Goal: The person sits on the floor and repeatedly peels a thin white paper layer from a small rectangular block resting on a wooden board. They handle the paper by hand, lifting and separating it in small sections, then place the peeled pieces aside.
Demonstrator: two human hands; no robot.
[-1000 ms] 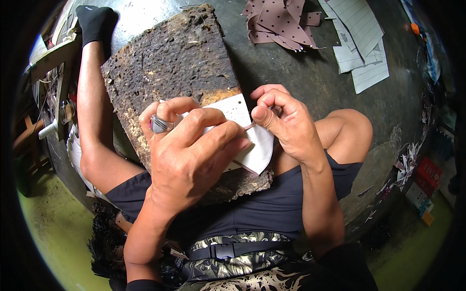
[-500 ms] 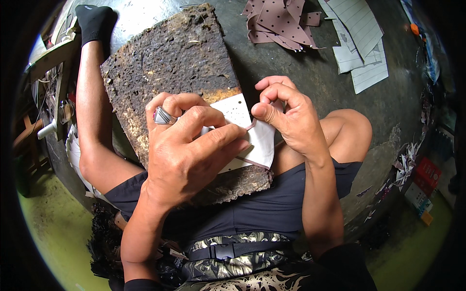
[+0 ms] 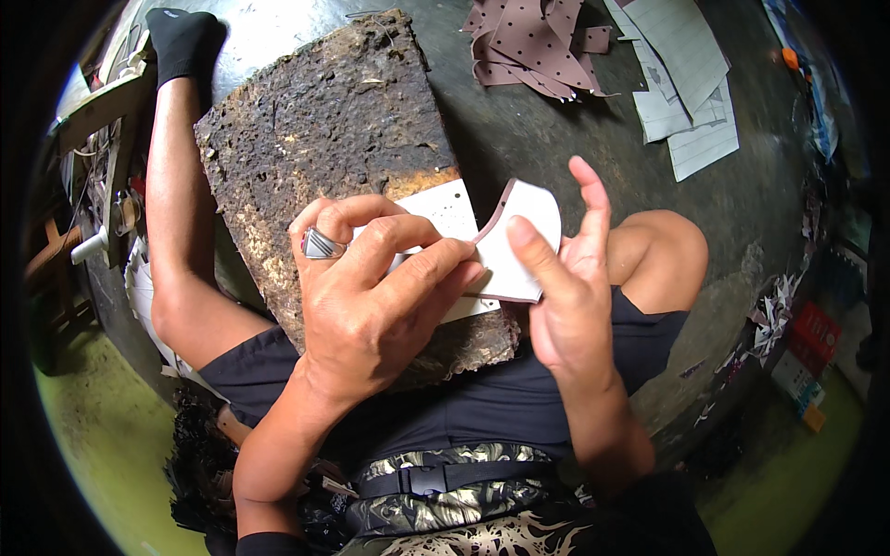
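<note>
A small white piece with a curved mauve-brown folded edge (image 3: 505, 264) is held over the right side of the board. My left hand (image 3: 371, 287), wearing a silver ring, pinches its left edge between thumb and forefinger. My right hand (image 3: 570, 278) has its thumb laid across the white face, while its forefinger stretches up and away. The other right fingers are partly behind the piece. Beneath lies a white dotted sheet (image 3: 450, 208), partly covered by my left hand.
The thick, rough dark board (image 3: 324, 120) slants across my lap. Beyond it lie mauve dotted cut pieces (image 3: 528, 46) and lined paper sheets (image 3: 686, 69) on the dark floor (image 3: 565, 139). Scraps (image 3: 774, 310) and a red box (image 3: 813, 334) are at the right.
My right hand has turned palm-up and lowered, its forefinger extending. The white piece has lifted and tilted, showing more of its face and curved edge. The left hand keeps its pinch.
</note>
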